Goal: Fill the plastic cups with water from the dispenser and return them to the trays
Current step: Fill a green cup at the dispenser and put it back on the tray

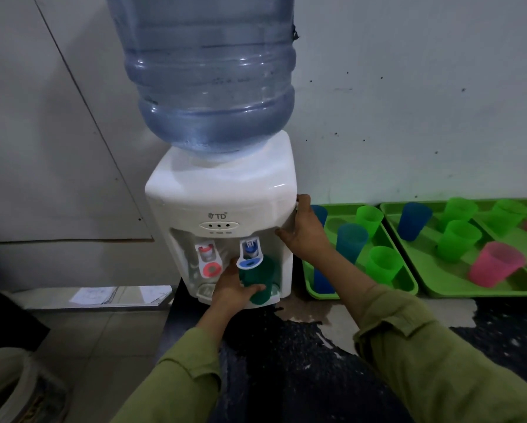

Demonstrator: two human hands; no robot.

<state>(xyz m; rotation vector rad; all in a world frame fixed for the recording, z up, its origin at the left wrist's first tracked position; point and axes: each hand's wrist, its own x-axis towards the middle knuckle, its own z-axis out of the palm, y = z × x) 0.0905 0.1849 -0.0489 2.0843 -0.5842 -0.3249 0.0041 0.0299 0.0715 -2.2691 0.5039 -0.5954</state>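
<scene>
Filling in progress, judged as somewhere in the middle, not near the end. One dark green cup (pixel 257 280) held under the blue tap (pixel 249 254) of the dispenser (pixel 225 190), pressed close to the blue lever and just above the drip grate. Left hand (pixel 230 290) wrapped around this cup from the left and from below, with one digit curled across its near wall. Water level inside not visible.

Right hand (pixel 305 230) clasping the right front corner of the dispenser, thumb up along the side, fingers bent onto the front face, seemingly to steady the body. Well apart from the cup, above it and to the right.

Other cups (pixel 350 242), blue, green and pink, standing upright on the left tray (pixel 314 294) and the right tray (pixel 439 293), both on the bench (pixel 457 312) right of the dispenser. Full or empty: impossible to tell. Left to do, probably: finishing this cup, returning it to a tray, then repeating with any empty ones.
</scene>
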